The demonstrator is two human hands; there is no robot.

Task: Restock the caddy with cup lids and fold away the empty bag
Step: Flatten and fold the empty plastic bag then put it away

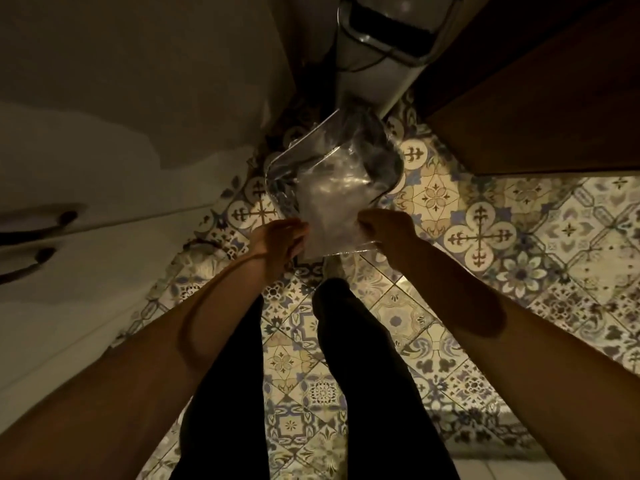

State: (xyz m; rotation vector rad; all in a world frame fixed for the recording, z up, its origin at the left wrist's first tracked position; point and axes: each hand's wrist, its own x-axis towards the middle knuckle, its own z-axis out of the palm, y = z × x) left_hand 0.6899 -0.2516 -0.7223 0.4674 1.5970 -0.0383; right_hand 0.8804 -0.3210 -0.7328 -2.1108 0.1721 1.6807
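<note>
Head view, looking steeply down; dim light.

Bag (332, 188): clear plastic, thin, crinkled, with bright glare patches across its middle. It appears flat and slack; no lids can be made out inside, though glare and darkness limit this. The far end curls up and away from the person, with a darker rounded edge on its right side. The near edge is pulled fairly straight between the two hands. No print, brand or label readable on the film.

Position: held in the air in front of the person, above the patterned floor tiles (485, 233), touching neither floor nor furniture as far as can be seen.

Left hand (280, 237): fingers closed on the near left corner of the bag, pinching the film.
Right hand (384, 230): clenched around the near right corner of the bag, knuckles up.
Both forearms bare, extended forward and converging on the bag.

Surroundings: white cabinet doors (104, 188) with dark handles at left; dark wooden cabinet (540, 98) at upper right; a pale upright appliance or bin (374, 53) with a dark top opening beyond the bag, identity uncertain. Dark trouser legs (363, 358) below the hands. No writing legible anywhere.
</note>
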